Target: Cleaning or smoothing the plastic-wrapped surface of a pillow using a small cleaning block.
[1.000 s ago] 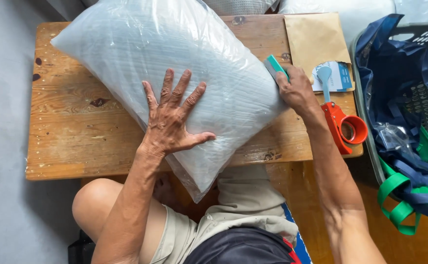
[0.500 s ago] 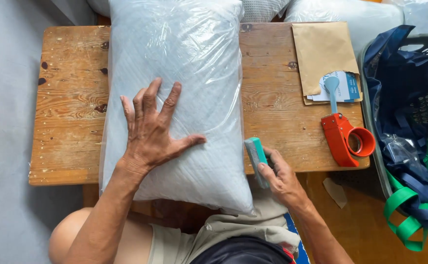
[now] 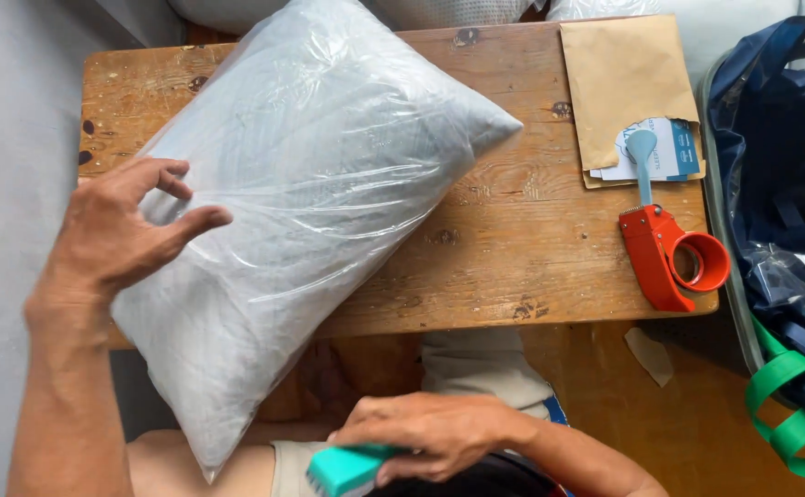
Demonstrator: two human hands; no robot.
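A small packing workshop: a worn wooden table (image 3: 531, 267), a red tape dispenser (image 3: 665, 253), brown envelopes (image 3: 628, 87) and plastic-bagged pillows (image 3: 310, 202).

The one camera sits on my head, looking steeply down, close over the wooden table (image 3: 531, 267), my lap and both my hands; no second view shares it.

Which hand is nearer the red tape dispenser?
Right. The right hand is below and left of the tape dispenser, off the table; the left hand is across the pillow.
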